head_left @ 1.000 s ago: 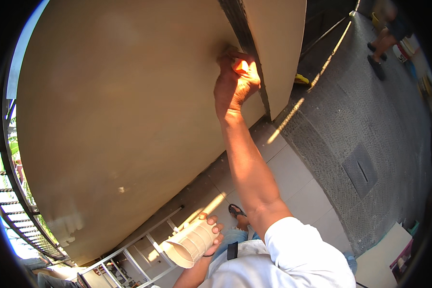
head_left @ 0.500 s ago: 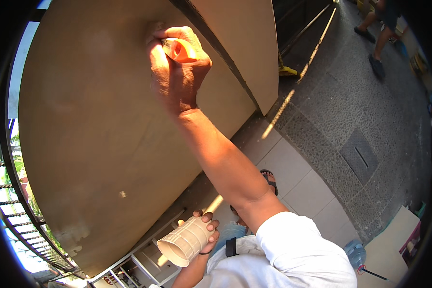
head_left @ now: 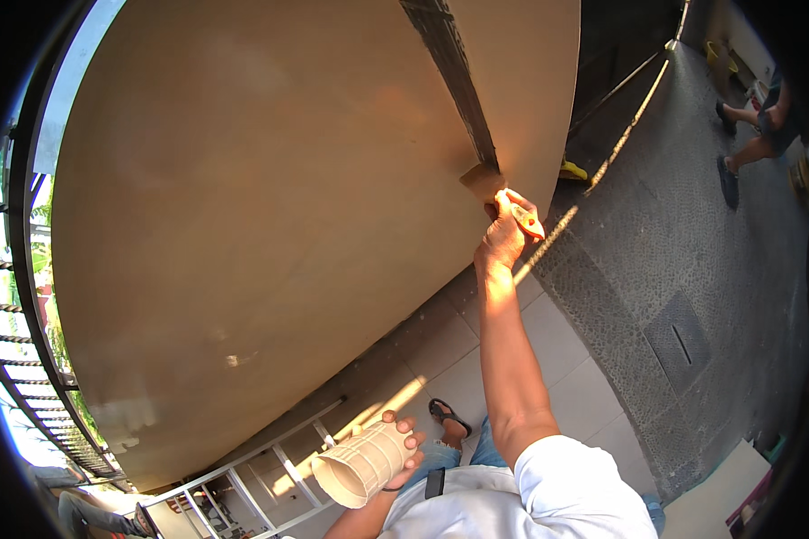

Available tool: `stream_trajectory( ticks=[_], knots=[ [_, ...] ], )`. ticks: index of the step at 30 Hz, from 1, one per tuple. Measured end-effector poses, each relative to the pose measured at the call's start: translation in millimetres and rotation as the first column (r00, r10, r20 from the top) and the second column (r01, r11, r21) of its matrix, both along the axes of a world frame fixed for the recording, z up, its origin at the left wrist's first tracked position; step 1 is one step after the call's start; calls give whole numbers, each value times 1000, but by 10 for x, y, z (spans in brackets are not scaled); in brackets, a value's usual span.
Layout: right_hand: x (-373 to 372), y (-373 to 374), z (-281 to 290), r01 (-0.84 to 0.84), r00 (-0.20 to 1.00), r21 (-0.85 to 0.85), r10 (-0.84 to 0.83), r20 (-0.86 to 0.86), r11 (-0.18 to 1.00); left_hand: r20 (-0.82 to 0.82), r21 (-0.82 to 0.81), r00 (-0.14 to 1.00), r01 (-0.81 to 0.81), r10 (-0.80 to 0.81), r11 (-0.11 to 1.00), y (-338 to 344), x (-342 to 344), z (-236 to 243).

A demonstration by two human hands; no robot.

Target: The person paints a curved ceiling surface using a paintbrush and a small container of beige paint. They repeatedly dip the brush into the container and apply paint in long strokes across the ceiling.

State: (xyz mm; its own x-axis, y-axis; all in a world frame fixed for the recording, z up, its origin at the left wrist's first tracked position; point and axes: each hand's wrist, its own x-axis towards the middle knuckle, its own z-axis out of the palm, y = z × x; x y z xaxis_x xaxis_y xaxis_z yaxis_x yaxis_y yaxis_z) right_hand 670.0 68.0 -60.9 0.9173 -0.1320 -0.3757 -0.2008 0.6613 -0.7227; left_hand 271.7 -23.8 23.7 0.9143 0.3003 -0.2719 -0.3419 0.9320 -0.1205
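Note:
My right hand [head_left: 502, 241] is closed around the orange handle of a wide paintbrush [head_left: 484, 182], at the end of my outstretched arm. The brush's head is at the beige wall [head_left: 270, 225], by the lower end of a dark vertical strip [head_left: 449, 72]. Lower down, my left hand [head_left: 412, 454] grips a beige ribbed plastic cup [head_left: 368, 460] in front of my body. The cup is tilted, with its mouth facing down and left. Whatever it holds cannot be made out.
A metal ladder [head_left: 238, 485] leans at the lower left, near black railings [head_left: 9, 337]. Pale tiles [head_left: 449, 337] lie under my sandalled feet, beside grey pebbled paving [head_left: 620, 260] with a metal cover [head_left: 679, 341]. Another person's legs [head_left: 742, 148] show at the upper right; someone else's [head_left: 99, 516] at the lower left.
My right hand has moved right and down with the paintbrush, from the plain wall to the dark strip. The view has shifted too. My left hand still holds the cup.

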Motion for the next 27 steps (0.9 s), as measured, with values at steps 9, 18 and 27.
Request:
stream_trajectory(
  ticks=[9,18,27],
  knots=[
    [221,530,2014,167,812,-94,-82,578,982,-7,41,998,-59,60,997,65,70,119],
    [262,439,3066,229,597,218,-314,739,949,12,75,996,-94,93,993,188,60,155],
    [-48,171,1382,71,934,227,-144,327,971,25,61,998,-63,62,996,190,102,116]
  ],
)
